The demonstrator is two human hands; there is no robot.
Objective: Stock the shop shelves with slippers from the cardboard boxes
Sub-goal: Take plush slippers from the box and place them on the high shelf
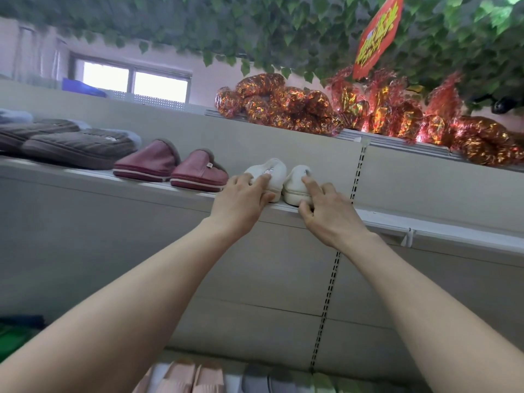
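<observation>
Two small white slippers stand side by side on the upper shelf (425, 226), toes pointing to the back panel. My left hand (241, 202) grips the heel of the left white slipper (273, 170), fingers on top and thumb at the sole. My right hand (330, 212) holds the right white slipper (296, 184) at its heel, index finger stretched along the top. Both arms reach up from below. No cardboard box is in view.
Left of the white pair stand maroon slippers (173, 165), then grey-brown padded slippers (76, 147). Red and gold foil bundles (340, 112) lie on the top shelf under fake ivy and a red sign (378, 38). Pink and grey slippers (198, 377) fill the lower shelf.
</observation>
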